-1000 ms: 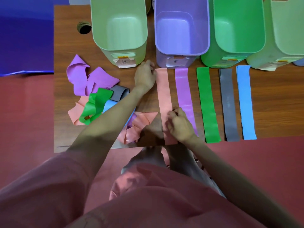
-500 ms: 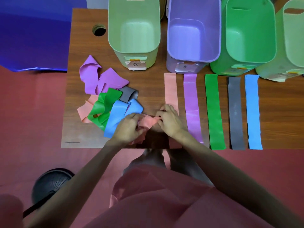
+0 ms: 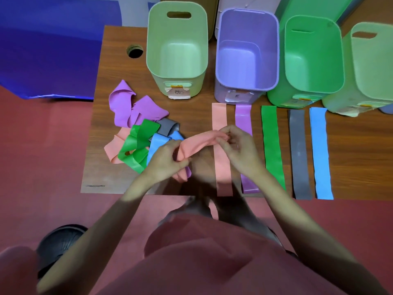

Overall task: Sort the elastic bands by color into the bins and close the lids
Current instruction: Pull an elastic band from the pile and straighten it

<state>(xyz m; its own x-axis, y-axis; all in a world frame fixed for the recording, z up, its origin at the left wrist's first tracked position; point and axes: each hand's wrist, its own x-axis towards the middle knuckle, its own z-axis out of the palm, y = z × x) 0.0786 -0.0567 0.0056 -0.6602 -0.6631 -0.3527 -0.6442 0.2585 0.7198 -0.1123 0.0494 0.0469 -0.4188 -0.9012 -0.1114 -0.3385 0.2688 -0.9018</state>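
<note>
Both hands, left hand (image 3: 168, 158) and right hand (image 3: 238, 150), pinch one pink band (image 3: 197, 143) above the table (image 3: 110, 133)

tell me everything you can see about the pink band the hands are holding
The pink band is a flat strip of smooth, matte, rubbery-looking salmon material, crumpled and twisted rather than laid out. It is lifted off the wooden table, stretched slantwise between both hands. The left hand grips its bunched lower end, where a bit of purple shows; the right hand pinches its upper end. It crosses above the flat pink strip and sits just right of the tangled pile.
</note>
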